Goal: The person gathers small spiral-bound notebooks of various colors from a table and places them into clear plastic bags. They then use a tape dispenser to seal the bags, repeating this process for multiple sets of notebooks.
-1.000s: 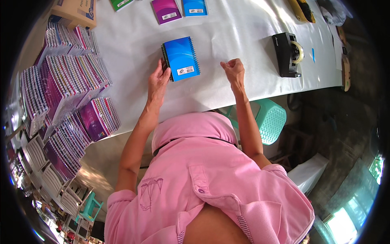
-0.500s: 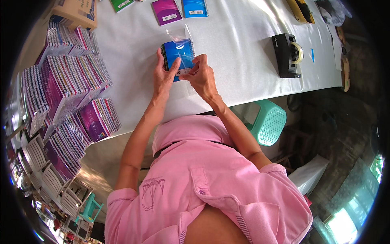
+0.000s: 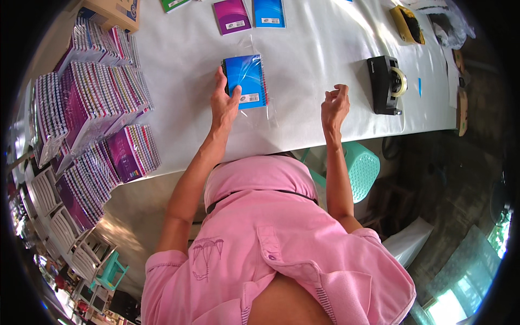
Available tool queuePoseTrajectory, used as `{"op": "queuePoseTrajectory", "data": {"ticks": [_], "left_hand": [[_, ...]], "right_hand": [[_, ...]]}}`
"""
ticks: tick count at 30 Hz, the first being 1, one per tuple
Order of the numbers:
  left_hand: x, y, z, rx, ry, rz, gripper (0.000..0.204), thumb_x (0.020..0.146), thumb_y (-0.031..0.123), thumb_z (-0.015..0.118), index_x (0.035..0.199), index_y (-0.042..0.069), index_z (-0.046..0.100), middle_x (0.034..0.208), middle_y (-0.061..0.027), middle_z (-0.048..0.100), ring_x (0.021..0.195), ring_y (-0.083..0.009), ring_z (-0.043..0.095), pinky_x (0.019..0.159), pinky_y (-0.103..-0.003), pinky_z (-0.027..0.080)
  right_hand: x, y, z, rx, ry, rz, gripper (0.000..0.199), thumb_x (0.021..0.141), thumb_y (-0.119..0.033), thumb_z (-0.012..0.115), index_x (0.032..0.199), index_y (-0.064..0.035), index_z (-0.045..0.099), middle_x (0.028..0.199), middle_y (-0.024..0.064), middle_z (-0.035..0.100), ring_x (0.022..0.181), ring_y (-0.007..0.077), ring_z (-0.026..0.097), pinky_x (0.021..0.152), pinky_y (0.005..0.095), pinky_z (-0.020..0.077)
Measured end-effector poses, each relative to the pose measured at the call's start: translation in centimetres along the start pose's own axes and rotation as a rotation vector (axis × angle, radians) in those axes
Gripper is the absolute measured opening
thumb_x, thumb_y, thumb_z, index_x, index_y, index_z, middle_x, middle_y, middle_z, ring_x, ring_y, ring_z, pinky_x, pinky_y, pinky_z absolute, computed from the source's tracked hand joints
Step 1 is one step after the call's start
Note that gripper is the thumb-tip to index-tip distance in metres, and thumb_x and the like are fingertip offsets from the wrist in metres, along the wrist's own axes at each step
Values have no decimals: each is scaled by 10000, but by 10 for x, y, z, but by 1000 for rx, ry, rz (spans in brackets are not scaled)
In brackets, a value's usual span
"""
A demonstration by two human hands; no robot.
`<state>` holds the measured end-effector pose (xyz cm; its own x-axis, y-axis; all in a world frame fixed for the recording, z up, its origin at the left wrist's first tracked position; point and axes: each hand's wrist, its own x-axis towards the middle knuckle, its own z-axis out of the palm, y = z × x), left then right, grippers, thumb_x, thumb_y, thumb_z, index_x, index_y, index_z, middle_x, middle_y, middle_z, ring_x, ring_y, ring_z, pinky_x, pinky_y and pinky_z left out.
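Note:
A blue spiral notebook, sleeved in clear plastic film, is gripped along its left side by my left hand. The thumb lies on its front cover and the other fingers go behind it. Loose film sticks out past the top and bottom edges. What lies beneath the blue cover is hidden. Well to the right, my right hand hovers over the white table with its fingers loosely bent and apart, nothing visible in them. The nearest thing to it is a black tape dispenser with a roll of clear tape.
Tall stacks of wrapped spiral notebooks fill the table's left side, beside a cardboard box. Purple and blue notebooks lie at the far edge. A yellow container stands far right. A green stool is below the table's edge.
My right hand has let go of the wrapped notebook and moved right, toward the tape dispenser. My left hand keeps its hold. The view has shifted slightly.

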<state>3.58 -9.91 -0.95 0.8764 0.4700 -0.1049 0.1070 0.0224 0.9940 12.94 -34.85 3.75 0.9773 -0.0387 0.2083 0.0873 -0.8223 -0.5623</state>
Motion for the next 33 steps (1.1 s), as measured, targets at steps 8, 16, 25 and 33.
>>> {"op": "queuePoseTrajectory", "data": {"ticks": [8, 16, 25, 33], "left_hand": [[-1, -1, 1, 3, 21, -89, 760, 881, 115, 635, 1476, 19, 172, 1439, -95, 379, 1212, -159, 452, 1025, -270, 353], [2, 3, 3, -44, 17, -131, 723, 844, 90, 583, 1463, 24, 217, 1501, -214, 260, 1383, -254, 283, 1076, -301, 306], [-5, 0, 1, -90, 26, -106, 737, 836, 132, 603, 1457, 7, 226, 1517, -205, 224, 1419, -238, 194, 1113, -301, 229], [-13, 7, -14, 74, 92, -81, 744, 863, 113, 632, 1464, 0, 209, 1496, -167, 293, 1353, -223, 318, 1095, -334, 271]], "right_hand": [[-8, -88, 52, 258, -471, -941, 505, 641, 114, 572, 1111, -57, 644, 1227, 64, 576, 1159, 257, 509, 942, 378, 416], [91, -103, 102, 458, -343, -818, 445, 850, -55, 600, 1284, -44, 505, 1260, 169, 545, 1114, 330, 545, 951, 427, 431], [84, 53, 22, -312, -304, -707, 436, 754, 101, 577, 1170, -28, 592, 1312, 105, 537, 1260, 278, 446, 987, 399, 386], [3, -88, 52, 411, -711, -1025, 367, 703, 177, 507, 1016, 30, 631, 1069, 113, 578, 994, 319, 555, 887, 369, 478]]}}
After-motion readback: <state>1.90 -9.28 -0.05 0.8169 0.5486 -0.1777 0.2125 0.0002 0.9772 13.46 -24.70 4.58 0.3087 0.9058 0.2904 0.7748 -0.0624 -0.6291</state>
